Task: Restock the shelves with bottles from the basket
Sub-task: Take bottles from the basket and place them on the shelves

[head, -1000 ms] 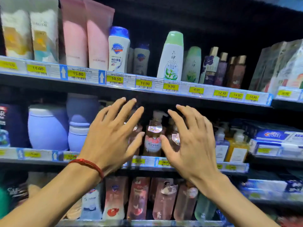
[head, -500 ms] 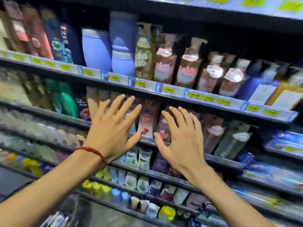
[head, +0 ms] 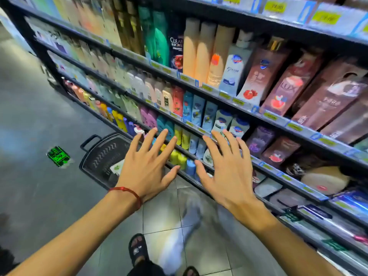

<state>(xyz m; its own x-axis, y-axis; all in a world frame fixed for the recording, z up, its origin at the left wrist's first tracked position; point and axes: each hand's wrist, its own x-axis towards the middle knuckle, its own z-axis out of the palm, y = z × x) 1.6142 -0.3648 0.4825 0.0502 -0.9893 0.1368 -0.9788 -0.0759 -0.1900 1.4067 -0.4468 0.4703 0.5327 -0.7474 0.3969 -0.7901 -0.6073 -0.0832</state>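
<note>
Left hand point(head: 148, 166), centre of frame: palm down, fingers spread wide, holding nothing. A red cord bracelet point(head: 127, 193) circles its wrist. Right hand point(head: 225, 170), just right of it: likewise flat, fingers splayed, empty. The two thumbs point toward each other with a narrow gap between them. Both forearms are bare and run in from the lower corners of the frame.

Directly behind the left hand, on the floor, sits a black plastic basket point(head: 101, 156) with a handle at its upper left edge; the hand covers part of it. A white item with a green print shows inside; other contents cannot be made out.

Shelving point(head: 199, 84) fills the right and upper part of the frame, running diagonally from upper left to lower right in several dark tiers, each edged with yellow price tags. Upper tier: peach bottles point(head: 201, 50), green bottles, brown pouches. Middle tiers: white, blue and pink bottles, purple pouches. Lowest tier near the hands: yellow bottles point(head: 177, 156) and blue ones. The far end is blurred.

Floor point(head: 39, 116): grey, glossy, with reflections at left; tiled below the hands. A green sticker point(head: 58, 156) lies left of the basket. A black sandal point(head: 137, 250) on one foot shows at bottom centre.
</note>
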